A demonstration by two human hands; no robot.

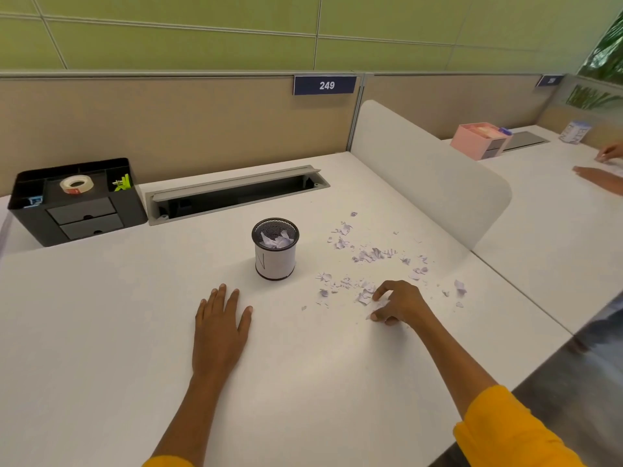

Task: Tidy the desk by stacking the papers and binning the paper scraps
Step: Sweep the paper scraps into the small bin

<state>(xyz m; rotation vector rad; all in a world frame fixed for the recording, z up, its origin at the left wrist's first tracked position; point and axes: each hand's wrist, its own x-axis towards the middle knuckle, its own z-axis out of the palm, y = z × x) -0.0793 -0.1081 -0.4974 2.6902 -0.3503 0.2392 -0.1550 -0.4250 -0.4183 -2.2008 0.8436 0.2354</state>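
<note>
We see a white table (101, 332) w/ a tan partition wall (168, 123) at the far edge and a white divider panel (428, 173) on the right. Far centre, a grey cable tray (236, 193) sits open in the table top. Far left stands a black organiser (77, 203) w/ a tape roll (77, 184) on top. Approx. mid-table is a mesh cup (275, 249) serving as bin, upright, w/ a white paper band round it and scraps already inside. Our left hand (220, 325) lies flat on the table, near the cup, fingers straight and spread, holding nothing. Our right hand (397, 303) is further right, fingers curled, its grip pinching a few paper bits against the table. Paper scraps (374, 256) are strewn right of the cup, from far to near, some just beside the right hand. A blue tag (325, 85) on the partition reads 249.
</note>
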